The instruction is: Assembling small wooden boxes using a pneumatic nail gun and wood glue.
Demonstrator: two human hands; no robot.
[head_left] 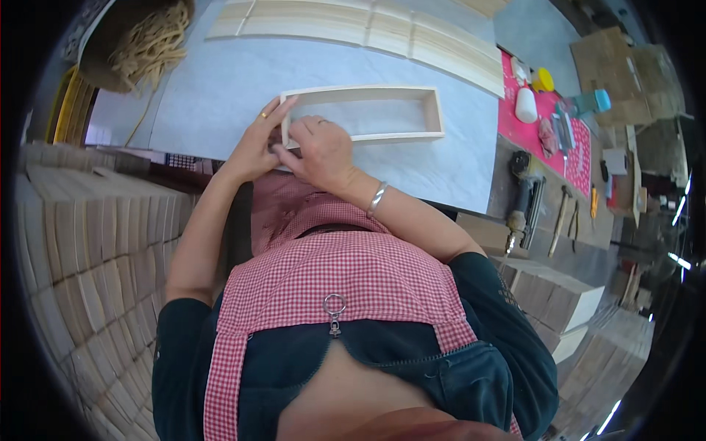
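Note:
A long, narrow frame of pale wood [397, 137] lies on the light worktable, its four thin sides standing up and the tabletop showing through its middle. At its left end, my left hand [259, 143] is closed around the short side, fingers along the outer corner. My right hand [321, 153] bends over the near left corner from the inside, fingers curled against the wood and its thumb close to my left hand. The fingertips of both hands are partly hidden, so any small thing between them does not show.
Thin pale wooden boards [323, 20] lie along the table's far side. A bin of tan strips [151, 44] stands far left. To the right are a white bottle [526, 105], a nail gun [523, 191] and a hammer [559, 220]. Stacked wooden pieces [103, 257] rise at my left.

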